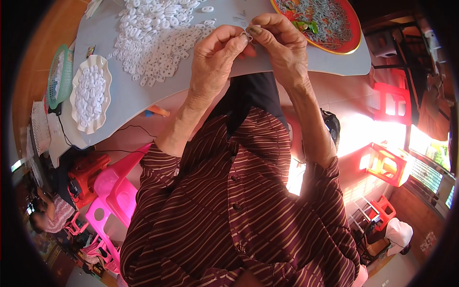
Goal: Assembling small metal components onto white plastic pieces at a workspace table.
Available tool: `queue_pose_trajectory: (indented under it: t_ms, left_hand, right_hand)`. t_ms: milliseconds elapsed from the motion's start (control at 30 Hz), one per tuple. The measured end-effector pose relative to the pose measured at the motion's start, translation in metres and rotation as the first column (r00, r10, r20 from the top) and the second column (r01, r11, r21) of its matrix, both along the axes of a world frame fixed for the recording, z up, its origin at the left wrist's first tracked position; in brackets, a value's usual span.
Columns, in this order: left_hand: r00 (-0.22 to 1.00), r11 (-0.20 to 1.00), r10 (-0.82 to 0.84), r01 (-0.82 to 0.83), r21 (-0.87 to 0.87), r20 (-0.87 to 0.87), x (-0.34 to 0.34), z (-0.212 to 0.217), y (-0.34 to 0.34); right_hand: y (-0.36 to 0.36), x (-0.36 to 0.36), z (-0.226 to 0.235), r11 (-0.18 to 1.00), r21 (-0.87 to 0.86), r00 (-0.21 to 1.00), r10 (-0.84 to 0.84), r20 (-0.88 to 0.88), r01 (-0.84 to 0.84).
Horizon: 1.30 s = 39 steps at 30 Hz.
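White pieces are lying nearby; left hand and right hand are pinching a tiny part, probably light, stiff, slippery, best taken edgewise.

Sunlight whitens the floor near red stools.
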<state>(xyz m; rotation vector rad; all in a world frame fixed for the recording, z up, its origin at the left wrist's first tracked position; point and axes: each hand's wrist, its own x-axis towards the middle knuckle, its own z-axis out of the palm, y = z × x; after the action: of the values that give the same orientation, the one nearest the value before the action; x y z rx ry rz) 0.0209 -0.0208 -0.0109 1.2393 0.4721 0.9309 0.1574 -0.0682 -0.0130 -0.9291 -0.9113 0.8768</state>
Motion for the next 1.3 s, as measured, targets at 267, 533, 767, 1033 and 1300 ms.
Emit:
queue_pose_trajectory:
  t_ms: [267,533,767,1033,1300]
  left_hand:
    - [0.997,0.999,0.04,-0.04,-0.001,0.063,0.001,-0.004,-0.002]
    - [1.0,1.0,-0.016,0.016,0.024,-0.011,-0.005,-0.006,0.001]
    - [0.995,0.97,0.067,-0.047,0.238,-0.076,-0.005,-0.005,0.0]
    - [0.997,0.993,0.058,-0.052,0.102,-0.059,-0.005,0.002,-0.003]
    - [0.995,0.995,0.051,-0.043,0.095,-0.087,-0.006,-0.003,-0.001]
  right_hand:
    - [-0.002,-0.003,0.007,0.999,-0.037,0.996,0.001,0.085,0.002]
    - [-0.004,0.002,0.006,0.996,-0.084,0.977,0.05,0.206,-0.033]
    - [-0.002,0.005,0.005,0.992,-0.129,0.931,0.035,0.363,0.014]
    - [-0.002,0.004,0.009,0.994,-0.104,0.986,0.061,0.153,-0.045]
    - [-0.005,-0.002,0.012,0.984,-0.177,0.96,0.048,0.277,0.002]
